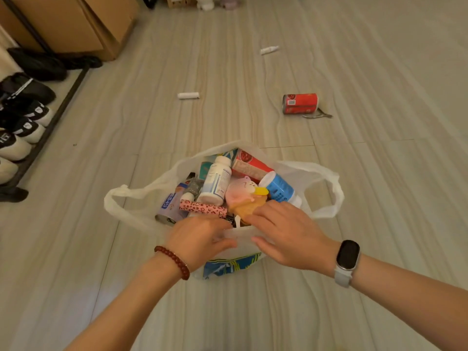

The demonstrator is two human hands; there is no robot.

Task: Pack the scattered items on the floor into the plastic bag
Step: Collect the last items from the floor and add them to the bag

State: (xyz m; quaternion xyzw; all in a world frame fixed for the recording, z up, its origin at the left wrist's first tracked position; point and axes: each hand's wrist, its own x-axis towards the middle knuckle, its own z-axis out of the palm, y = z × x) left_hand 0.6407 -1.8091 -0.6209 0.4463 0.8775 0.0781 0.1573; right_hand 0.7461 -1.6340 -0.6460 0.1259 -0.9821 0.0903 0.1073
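A white plastic bag (pixel 321 178) stands open on the floor, holding several items: a white bottle (pixel 215 179), a blue-labelled bottle (pixel 279 188), a red tube (pixel 249 164), a pink leopard-print tube (pixel 202 207) and a pink and orange squishy toy (pixel 244 198). My left hand (pixel 200 239) pinches the bag's near rim. My right hand (pixel 286 231) grips the same rim, its fingers touching the toy. On the floor beyond lie a red can (pixel 300 103), metal nail nippers (pixel 317 114), a small white tube (pixel 188 95) and a white spray bottle (pixel 269 50).
A black shoe rack (pixel 58 107) with several shoes runs along the left edge. Cardboard boxes (pixel 83 24) stand at the back left. A thin white cable (pixel 268 79) trails across the floor near the can. White figurines (pixel 206 2) sit at the far back.
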